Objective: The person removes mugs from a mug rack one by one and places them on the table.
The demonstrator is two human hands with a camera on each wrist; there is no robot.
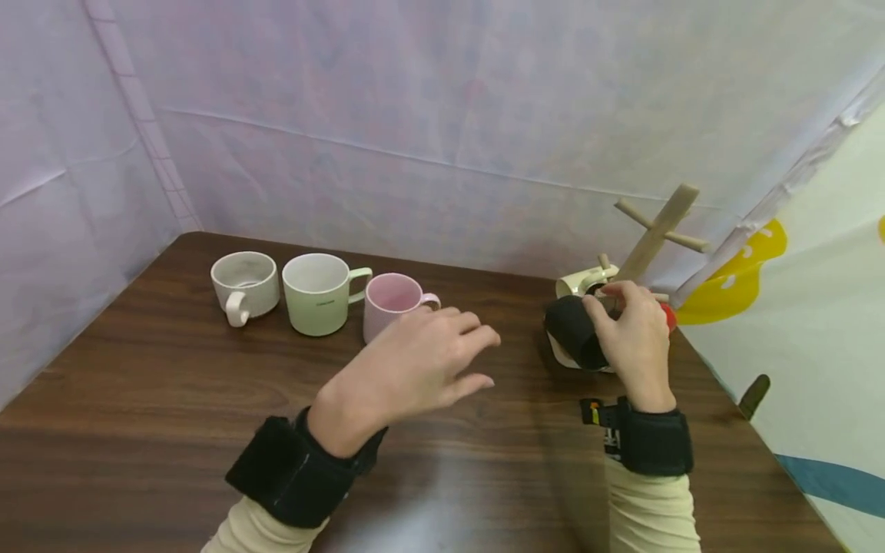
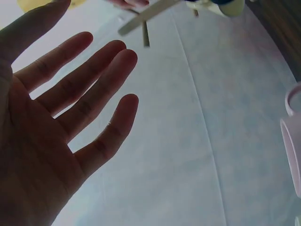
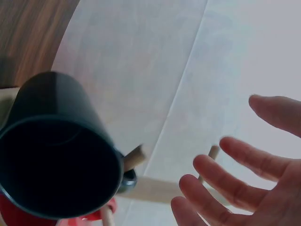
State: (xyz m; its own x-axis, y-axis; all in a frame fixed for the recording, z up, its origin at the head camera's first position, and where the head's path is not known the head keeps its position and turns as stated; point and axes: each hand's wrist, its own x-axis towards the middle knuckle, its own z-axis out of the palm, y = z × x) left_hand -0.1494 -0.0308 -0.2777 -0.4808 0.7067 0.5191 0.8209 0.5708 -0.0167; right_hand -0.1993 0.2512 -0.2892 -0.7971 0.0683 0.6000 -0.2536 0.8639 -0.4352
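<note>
Left hand [image 1: 415,361]: bare; black wrist strap; cream sleeve | right hand [image 1: 632,338]: bare; black wrist strap with small coloured tag; cream ribbed sleeve

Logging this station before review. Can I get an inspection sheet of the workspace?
Surface: dark wooden table.
Job's things: black mug at the wooden mug tree, with a cream mug and a red mug.
Clutter: white mug, green mug, pink mug in a row, rear left.
Grippers: left hand open above the table by the pink mug; right hand open beside the black mug, contact unclear.
Cables: nothing seen.
Surroundings: pale purple cloth walls; printed sheet at right.
</note>
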